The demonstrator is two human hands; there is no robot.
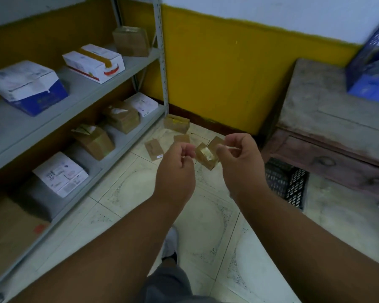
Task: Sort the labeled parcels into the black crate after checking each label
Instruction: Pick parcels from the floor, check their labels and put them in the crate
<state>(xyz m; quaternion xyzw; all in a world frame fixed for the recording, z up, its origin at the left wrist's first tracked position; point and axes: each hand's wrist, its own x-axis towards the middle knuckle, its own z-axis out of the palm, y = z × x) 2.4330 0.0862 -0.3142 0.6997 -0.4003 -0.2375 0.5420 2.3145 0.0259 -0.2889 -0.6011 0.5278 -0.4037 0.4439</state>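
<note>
At frame centre, left hand (176, 169) and right hand (239, 162) are pinching small pale scraps above brown taped parcels (206, 156).

Black crate (287, 182), brown parcels (206, 156)

Small storeroom, grey metal shelving (109, 82) stacked with parcels (94, 62), crates (287, 182) on floor

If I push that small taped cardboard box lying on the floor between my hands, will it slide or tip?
The small taped box would probably slide rather than roll, since it is squarish with flat faces. Its glossy tape may be slippery to grip. It looks light, so a nudge on the smooth tiled floor could send it skidding.
</note>
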